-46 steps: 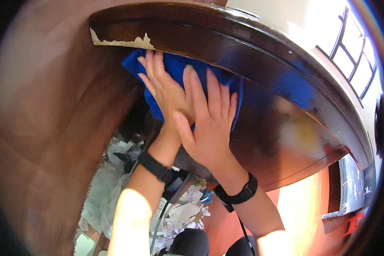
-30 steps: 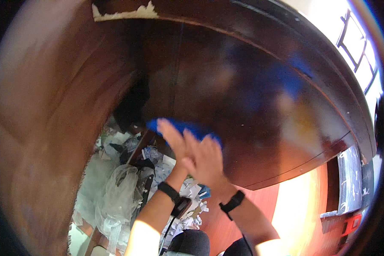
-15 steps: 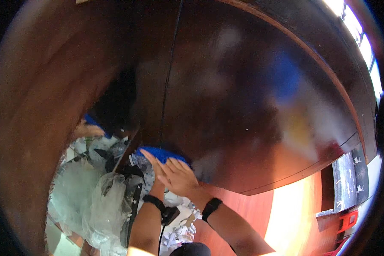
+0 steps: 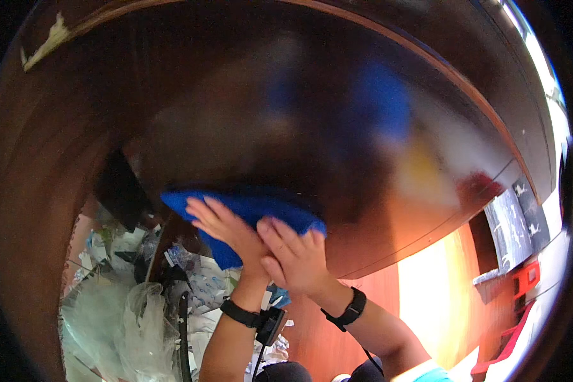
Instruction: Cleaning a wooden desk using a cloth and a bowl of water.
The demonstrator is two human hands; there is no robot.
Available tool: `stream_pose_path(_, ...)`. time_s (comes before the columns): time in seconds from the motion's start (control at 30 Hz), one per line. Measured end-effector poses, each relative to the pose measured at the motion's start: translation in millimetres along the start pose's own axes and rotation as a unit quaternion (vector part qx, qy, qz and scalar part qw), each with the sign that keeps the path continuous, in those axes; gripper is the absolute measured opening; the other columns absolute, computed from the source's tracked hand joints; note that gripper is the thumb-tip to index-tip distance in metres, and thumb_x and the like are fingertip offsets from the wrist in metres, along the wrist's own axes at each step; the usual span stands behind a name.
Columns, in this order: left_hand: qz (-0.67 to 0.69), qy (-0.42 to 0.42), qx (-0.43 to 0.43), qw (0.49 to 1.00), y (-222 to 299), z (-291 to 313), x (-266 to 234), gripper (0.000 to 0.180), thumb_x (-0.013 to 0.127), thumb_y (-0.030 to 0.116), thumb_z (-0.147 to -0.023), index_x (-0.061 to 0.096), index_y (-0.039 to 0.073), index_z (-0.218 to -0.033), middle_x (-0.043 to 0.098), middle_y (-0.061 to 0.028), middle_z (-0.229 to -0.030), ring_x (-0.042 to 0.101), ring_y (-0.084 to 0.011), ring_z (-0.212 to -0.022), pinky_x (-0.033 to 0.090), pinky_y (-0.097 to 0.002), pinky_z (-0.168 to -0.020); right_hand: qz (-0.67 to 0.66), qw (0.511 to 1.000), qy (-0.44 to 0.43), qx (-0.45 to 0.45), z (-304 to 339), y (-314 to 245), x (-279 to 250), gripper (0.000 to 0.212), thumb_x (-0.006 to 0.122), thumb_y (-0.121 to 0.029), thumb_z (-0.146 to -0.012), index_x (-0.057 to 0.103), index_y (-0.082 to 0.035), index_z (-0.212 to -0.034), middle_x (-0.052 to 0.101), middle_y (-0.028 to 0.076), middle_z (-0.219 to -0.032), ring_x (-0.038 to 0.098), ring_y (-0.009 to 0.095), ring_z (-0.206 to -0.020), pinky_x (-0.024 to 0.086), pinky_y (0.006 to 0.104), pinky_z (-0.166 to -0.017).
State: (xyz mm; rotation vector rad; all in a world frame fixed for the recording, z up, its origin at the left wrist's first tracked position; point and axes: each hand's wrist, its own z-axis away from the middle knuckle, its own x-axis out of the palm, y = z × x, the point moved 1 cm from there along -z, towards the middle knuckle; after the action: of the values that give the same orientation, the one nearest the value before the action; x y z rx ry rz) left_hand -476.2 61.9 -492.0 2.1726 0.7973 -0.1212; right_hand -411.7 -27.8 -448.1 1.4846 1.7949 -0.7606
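Note:
A blue cloth (image 4: 251,205) lies against the glossy dark brown wooden panel (image 4: 204,146), its lower left corner hanging down. My left hand (image 4: 226,230) is flat on the cloth with its fingers stretched out. Beside it, my right hand (image 4: 297,258) rests on the cloth's right part, fingers extended, its thumb side overlapping my left wrist. Both palms face the panel and are hidden. Black bands circle both wrists, and a small black device (image 4: 270,326) is strapped to the left one.
Below left lie clear plastic bags (image 4: 149,331) and crumpled paper scraps (image 4: 204,280). A dark opening (image 4: 121,191) shows at the panel's left end. On the right are sunlit reddish flooring (image 4: 369,274), a dark patterned cushioned seat (image 4: 509,229) and a red plastic stool (image 4: 526,280).
Both hands have moved up and rightward across the panel with the cloth, and more of the cloth shows. They have spread apart from their overlapped pose. The view has shifted.

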Motion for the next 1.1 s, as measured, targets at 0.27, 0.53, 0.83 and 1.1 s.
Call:
stream_pose_path(0.27, 0.016, -0.258, 0.008, 0.966, -48, 138, 2, 0.094, 0.063, 0.024, -0.076, 0.005, -0.018, -0.137, -0.004, -0.0403, -0.144, -0.003, -0.055, -0.135, 0.0, -0.0602, -0.109, 0.002, 0.993, -0.121, 0.018, 133, 33, 56, 0.036, 0.054, -0.034, -0.088, 0.065, -0.009, -0.111, 0.059, 0.007, -0.079, 0.053, 0.026, -0.084, 0.039, 0.0374, -0.081)
stream_pose_path(0.53, 0.026, -0.032, 0.212, 0.976, 97, 24, -2, 0.073, 0.045, 0.036, -0.093, 0.01, -0.003, -0.145, -0.003, -0.0274, -0.151, -0.003, -0.044, -0.14, -0.001, -0.0571, -0.111, 0.058, 0.971, 0.217, 0.086, 37, 55, -62, 0.033, 0.061, -0.028, -0.078, 0.062, -0.01, -0.106, 0.06, 0.009, -0.105, 0.051, 0.034, -0.101, 0.033, 0.0455, -0.093)
stream_pose_path(0.83, 0.044, -0.325, 0.285, 0.901, 43, 125, 2, 0.057, 0.054, 0.029, -0.089, 0.04, 0.0, -0.135, 0.024, -0.032, -0.142, 0.035, -0.0494, -0.124, 0.022, -0.064, -0.102, 0.034, 0.982, 0.101, 0.154, 158, 78, -25, 0.039, 0.063, -0.022, -0.081, 0.052, 0.003, -0.109, 0.053, 0.021, -0.11, 0.047, 0.041, -0.105, 0.035, 0.0511, -0.092)
stream_pose_path(1.1, 0.127, -0.175, 0.29, 0.932, 170, 62, -7, 0.062, 0.052, 0.025, -0.087, 0.033, 0.0, -0.14, 0.014, -0.0308, -0.148, 0.021, -0.051, -0.132, 0.013, -0.0638, -0.105, 0.118, 0.932, 0.325, 0.104, 91, 120, -96, 0.046, 0.061, -0.018, -0.079, 0.051, 0.005, -0.117, 0.05, 0.026, -0.117, 0.046, 0.046, -0.108, 0.032, 0.0549, -0.095)
